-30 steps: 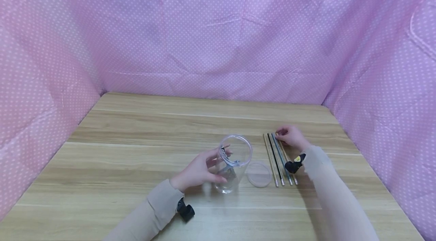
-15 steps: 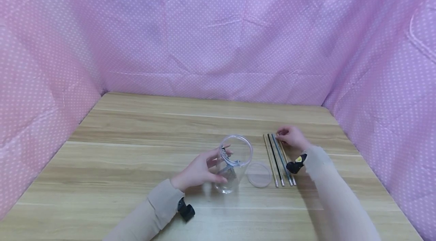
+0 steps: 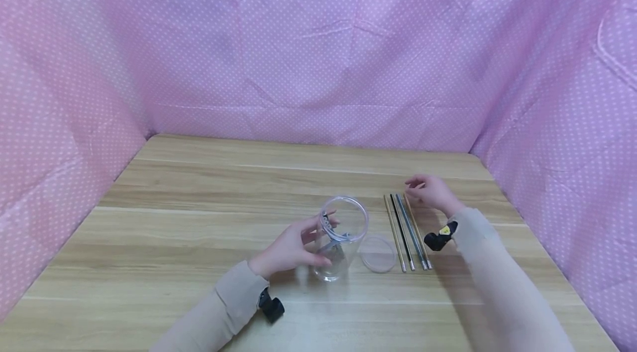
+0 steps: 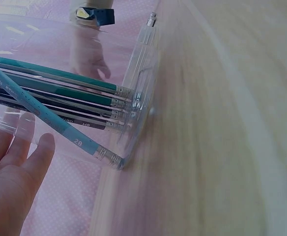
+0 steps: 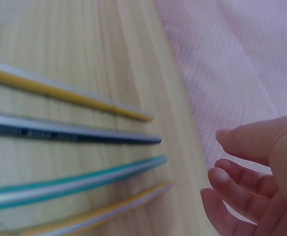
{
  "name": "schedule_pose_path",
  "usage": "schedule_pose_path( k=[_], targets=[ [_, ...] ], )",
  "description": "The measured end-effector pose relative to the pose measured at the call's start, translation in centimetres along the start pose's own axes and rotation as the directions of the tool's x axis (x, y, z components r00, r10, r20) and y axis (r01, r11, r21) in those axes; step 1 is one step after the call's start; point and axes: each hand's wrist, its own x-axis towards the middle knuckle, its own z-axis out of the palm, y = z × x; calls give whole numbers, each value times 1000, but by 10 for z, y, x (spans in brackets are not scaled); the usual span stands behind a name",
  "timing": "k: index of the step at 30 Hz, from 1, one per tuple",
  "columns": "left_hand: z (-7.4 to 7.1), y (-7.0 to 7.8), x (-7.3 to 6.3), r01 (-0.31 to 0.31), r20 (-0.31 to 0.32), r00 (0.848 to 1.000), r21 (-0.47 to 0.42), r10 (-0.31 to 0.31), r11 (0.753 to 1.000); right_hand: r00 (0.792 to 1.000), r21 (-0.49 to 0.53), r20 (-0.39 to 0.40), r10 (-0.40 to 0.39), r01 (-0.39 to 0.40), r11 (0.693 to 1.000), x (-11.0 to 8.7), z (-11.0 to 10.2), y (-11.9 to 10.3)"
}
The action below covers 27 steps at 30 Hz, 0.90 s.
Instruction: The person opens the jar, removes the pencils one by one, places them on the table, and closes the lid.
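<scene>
In the head view my left hand (image 3: 291, 247) curves its thumb and fingers round the side of a clear jar (image 3: 350, 255), which stands upright. Several pencils lean inside the jar; in the left wrist view one light-blue pencil (image 4: 67, 129) marked 2B slants across the teal and black ones. My right hand (image 3: 434, 194) is just beyond the far ends of a row of pencils, thumb and fingers apart and holding nothing. In the right wrist view that row shows a yellow pencil (image 5: 70, 95), a black pencil (image 5: 74, 135), a teal pencil (image 5: 79, 185) and another yellow pencil (image 5: 104, 214).
A clear round lid (image 3: 378, 255) lies flat between the jar and the pencil row. Everything stands on a wood-grain table (image 3: 199, 203). Pink dotted cloth (image 3: 318, 64) hangs behind the table and along both sides.
My right hand has let go of the rightmost pencil and moved slightly away and to the right. That pencil now lies closer to the teal one at its near end. The left hand stays put.
</scene>
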Motion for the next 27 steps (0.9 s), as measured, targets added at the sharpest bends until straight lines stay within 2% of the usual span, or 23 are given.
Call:
schedule_pose_path(
  k=[10,15,20,24,27],
  targets=[
    [-1,1,-1,19,10,1000,-14,-19,1000,991,-15,-49,-123,123,992,-10,-3,-39],
    [0,1,-1,21,14,1000,-14,-21,1000,971,-65,-73,-228,224,972,-20,-2,-68],
    [-1,2,-1,24,19,1000,-13,-23,1000,947,-69,-77,-311,306,950,-30,0,-94],
    [-1,2,-2,32,23,999,-17,-31,999,904,-62,-85,-419,415,908,-39,3,-112],
    [-1,2,-1,24,19,1000,-21,-23,999,849,-58,-95,-520,517,854,-46,5,-123]
  ],
)
